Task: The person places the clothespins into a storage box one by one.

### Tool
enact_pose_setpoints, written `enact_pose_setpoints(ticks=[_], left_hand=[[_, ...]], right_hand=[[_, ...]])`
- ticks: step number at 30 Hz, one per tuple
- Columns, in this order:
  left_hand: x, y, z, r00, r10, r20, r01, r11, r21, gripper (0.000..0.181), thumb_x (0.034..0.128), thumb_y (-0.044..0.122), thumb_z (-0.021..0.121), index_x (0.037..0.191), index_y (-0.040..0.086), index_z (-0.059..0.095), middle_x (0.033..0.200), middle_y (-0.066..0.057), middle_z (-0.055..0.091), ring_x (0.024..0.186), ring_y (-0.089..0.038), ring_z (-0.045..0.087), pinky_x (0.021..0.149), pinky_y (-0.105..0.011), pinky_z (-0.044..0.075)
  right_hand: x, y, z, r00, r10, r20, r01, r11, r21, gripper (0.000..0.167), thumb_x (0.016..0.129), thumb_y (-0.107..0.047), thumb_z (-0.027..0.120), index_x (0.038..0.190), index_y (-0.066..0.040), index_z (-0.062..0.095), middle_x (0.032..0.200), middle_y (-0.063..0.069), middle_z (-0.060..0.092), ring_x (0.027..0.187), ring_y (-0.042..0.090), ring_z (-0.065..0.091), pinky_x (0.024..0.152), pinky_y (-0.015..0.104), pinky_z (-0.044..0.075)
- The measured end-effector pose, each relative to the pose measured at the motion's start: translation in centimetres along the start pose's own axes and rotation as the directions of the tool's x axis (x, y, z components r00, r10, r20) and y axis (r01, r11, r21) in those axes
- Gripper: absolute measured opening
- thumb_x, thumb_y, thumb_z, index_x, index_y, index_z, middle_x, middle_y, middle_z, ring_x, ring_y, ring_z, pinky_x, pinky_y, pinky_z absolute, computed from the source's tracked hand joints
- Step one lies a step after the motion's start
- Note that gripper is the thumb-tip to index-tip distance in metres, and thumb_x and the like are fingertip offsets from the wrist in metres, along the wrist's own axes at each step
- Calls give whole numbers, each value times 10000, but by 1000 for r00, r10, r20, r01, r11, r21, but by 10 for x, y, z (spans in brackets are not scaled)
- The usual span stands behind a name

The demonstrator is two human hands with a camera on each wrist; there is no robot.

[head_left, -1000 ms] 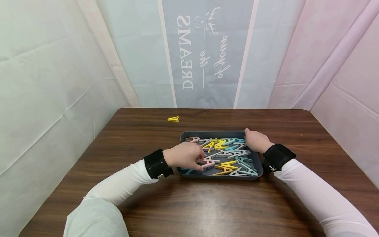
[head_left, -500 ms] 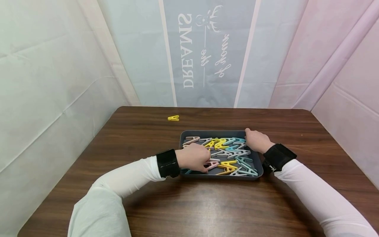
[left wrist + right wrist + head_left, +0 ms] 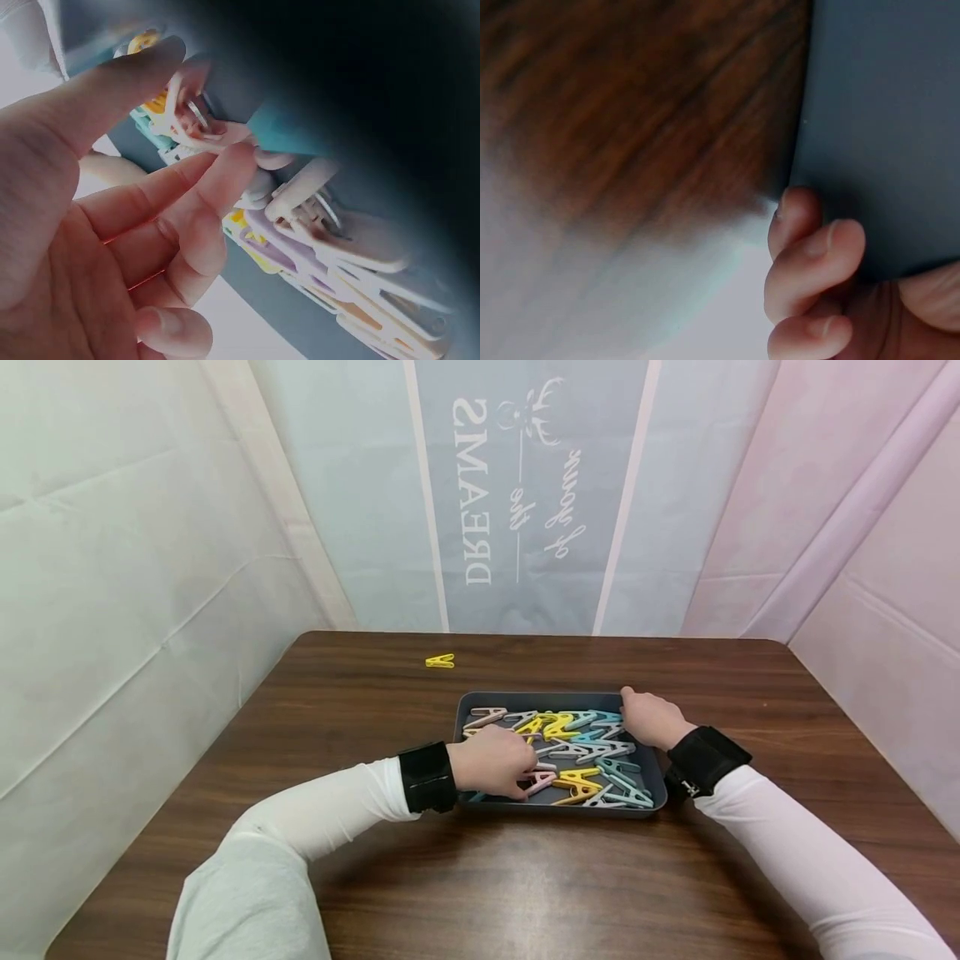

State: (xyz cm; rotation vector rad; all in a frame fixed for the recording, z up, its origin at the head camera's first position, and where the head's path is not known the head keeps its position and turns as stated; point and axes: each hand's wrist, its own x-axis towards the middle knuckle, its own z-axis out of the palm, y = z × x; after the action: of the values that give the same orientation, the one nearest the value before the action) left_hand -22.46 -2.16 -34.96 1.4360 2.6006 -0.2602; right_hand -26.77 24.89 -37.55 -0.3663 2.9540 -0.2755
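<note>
A dark grey tray (image 3: 547, 700) holding many coloured clothespins sits on the table. My left hand (image 3: 491, 762) is down inside its left part, over the pins. In the left wrist view the thumb and index finger stand apart, and a fingertip touches or nearly touches a pink clothespin (image 3: 214, 133). Purple and beige clothespins (image 3: 341, 244) lie beside the fingers. My right hand (image 3: 651, 718) grips the tray's far right corner; the right wrist view shows curled fingers (image 3: 817, 259) against the tray wall. My left hand hides some pins in the head view.
A single yellow clothespin (image 3: 440, 661) lies on the brown wooden table (image 3: 360, 693) behind the tray, to the left. Pale cloth hangs along the left, back and right of the table, with a printed grey panel (image 3: 525, 602) at the back.
My left hand has moved a little to the right within the tray, uncovering pins at the tray's far left. Since half a second ago it has hardly moved. My right hand stays on the corner.
</note>
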Motion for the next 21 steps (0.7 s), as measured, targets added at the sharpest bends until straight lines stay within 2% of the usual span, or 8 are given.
enact_pose_setpoints(ticks=[7, 17, 21], left_hand=[[-2, -2, -1, 1000, -14, 0, 14, 1000, -9, 267, 866, 432, 718, 775, 196, 633, 648, 77, 467, 625, -89, 457, 531, -221, 269], [-1, -1, -3, 1000, -31, -5, 31, 999, 9, 244, 864, 416, 726, 806, 185, 672, 654, 80, 495, 628, -83, 466, 534, -225, 289], [-5, -8, -7, 999, -31, -43, 30, 1000, -5, 264, 864, 438, 719, 830, 178, 684, 662, 82, 510, 607, -77, 457, 529, -216, 305]], right_hand=[[-1, 0, 1, 1000, -5, 1, 5, 1000, 2, 338, 1011, -51, 446, 1239, 195, 410, 722, 130, 575, 608, 235, 572, 554, 368, 449], [0, 1, 1, 1000, 0, 9, 0, 1000, 8, 344, 1014, -51, 438, 1253, 194, 406, 715, 123, 575, 607, 232, 572, 551, 358, 441], [2, 2, 2, 1000, 4, -2, -4, 1000, -7, 347, 1009, -50, 445, 1255, 193, 414, 767, 156, 607, 646, 245, 601, 568, 380, 481]])
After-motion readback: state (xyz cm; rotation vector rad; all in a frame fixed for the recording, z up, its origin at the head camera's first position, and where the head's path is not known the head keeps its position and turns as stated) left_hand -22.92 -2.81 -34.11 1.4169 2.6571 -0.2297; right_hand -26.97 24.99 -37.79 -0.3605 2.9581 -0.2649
